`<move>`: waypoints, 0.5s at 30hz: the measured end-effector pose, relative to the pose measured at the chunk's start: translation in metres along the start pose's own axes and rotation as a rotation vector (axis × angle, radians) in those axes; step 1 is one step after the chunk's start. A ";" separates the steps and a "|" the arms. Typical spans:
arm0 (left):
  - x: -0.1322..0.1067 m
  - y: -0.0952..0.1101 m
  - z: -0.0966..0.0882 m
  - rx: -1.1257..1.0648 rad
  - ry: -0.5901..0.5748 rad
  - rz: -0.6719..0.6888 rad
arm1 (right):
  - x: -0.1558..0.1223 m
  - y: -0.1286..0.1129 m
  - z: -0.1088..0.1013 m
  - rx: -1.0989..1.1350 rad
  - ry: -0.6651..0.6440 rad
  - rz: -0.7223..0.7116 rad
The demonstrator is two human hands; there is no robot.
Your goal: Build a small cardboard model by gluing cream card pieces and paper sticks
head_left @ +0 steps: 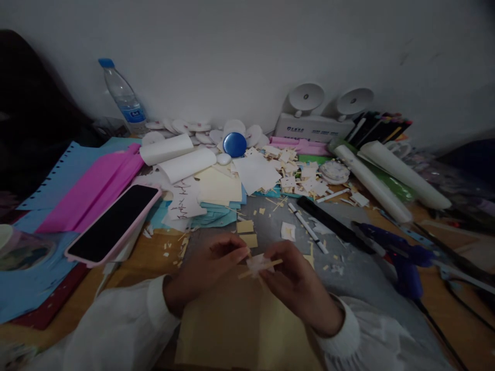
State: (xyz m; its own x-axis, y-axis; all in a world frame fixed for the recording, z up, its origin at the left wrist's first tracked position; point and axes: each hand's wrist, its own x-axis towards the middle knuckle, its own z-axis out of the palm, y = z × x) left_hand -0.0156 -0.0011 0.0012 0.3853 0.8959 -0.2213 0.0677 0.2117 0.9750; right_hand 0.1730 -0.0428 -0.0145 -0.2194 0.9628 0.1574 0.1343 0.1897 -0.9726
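Over the tan cardboard (224,330), my right hand (297,283) pinches a small white paper piece (255,264) between thumb and fingers. A thin pale strip (274,264) crosses this piece and sticks out on both sides. From the left, my left hand (212,265) comes up to it with thumb and forefinger closed at a tiny pale strip by the piece's upper edge. The dim light blurs the exact contact there. Two small tan card squares (246,233) lie just beyond the fingers. Nearby is a white square (287,232) with a pale mark.
A phone (116,221) lies left, beside pink paper (93,190). Behind are paper rolls (187,164), a blue round lid (234,145) and a heap of small cards (290,170). To the right lie a pen (307,228), a black tool (334,224) and a blue glue gun (404,257) with its cord.
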 end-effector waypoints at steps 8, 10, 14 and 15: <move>-0.001 -0.001 -0.003 -0.147 -0.098 -0.119 | -0.001 -0.002 -0.005 -0.157 -0.067 -0.049; -0.002 -0.002 -0.004 -0.163 -0.146 -0.133 | -0.001 -0.003 -0.005 -0.173 -0.070 -0.054; -0.003 -0.004 -0.004 -0.242 -0.213 -0.165 | -0.001 -0.006 -0.004 -0.151 -0.101 -0.061; -0.004 -0.005 -0.004 -0.256 -0.222 -0.175 | -0.001 -0.006 -0.004 -0.150 -0.115 -0.065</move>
State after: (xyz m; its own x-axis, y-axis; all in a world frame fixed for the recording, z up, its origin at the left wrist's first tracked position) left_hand -0.0208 -0.0039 -0.0024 0.5799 0.7372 -0.3468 -0.0711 0.4699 0.8799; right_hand 0.1759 -0.0442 -0.0083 -0.3404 0.9209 0.1900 0.2568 0.2854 -0.9234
